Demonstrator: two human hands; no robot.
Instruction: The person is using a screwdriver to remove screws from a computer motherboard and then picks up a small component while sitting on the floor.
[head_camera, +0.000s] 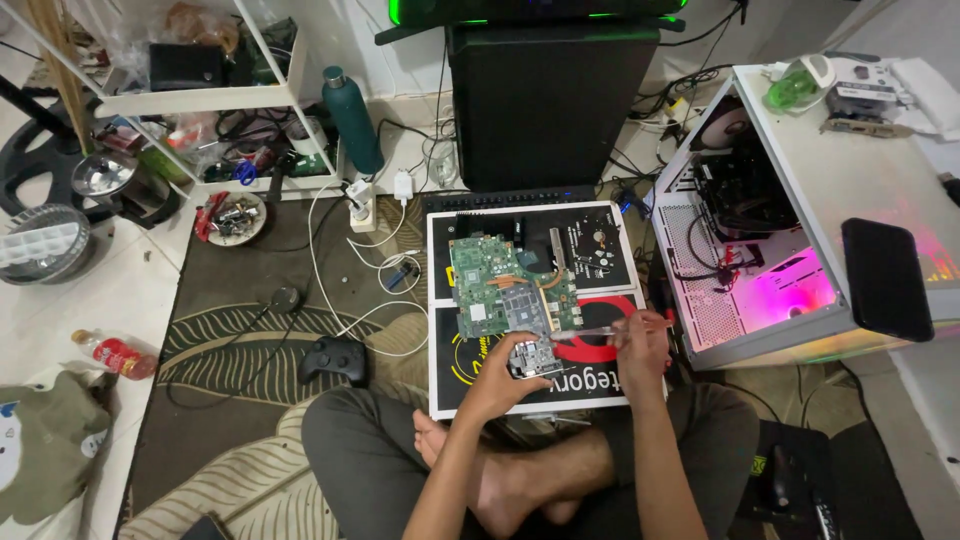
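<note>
Sitting cross-legged on a leaf-patterned rug, a person works with two hands over one green circuit board that lies on a black, white and red mat just in front of the bare feet. The left hand is curled closed around a small grey metal part at the board's near edge; the right hand is pinched shut on one thin metal tool whose tip points left toward that part. One black game controller lies on the rug left of the mat, one teal bottle stands by the white shelf unit, and one red-labelled plastic bottle lies on the pale floor at far left. To the right one open white computer case glows pink inside, with one black phone-like slab resting on its upper panel. A black box stands behind the mat, its top cut off by the frame edge. White cables loop across the rug; their ends are hard to follow. The fingertips of both hands are too small to make out, as are the shelf's cluttered contents.
</note>
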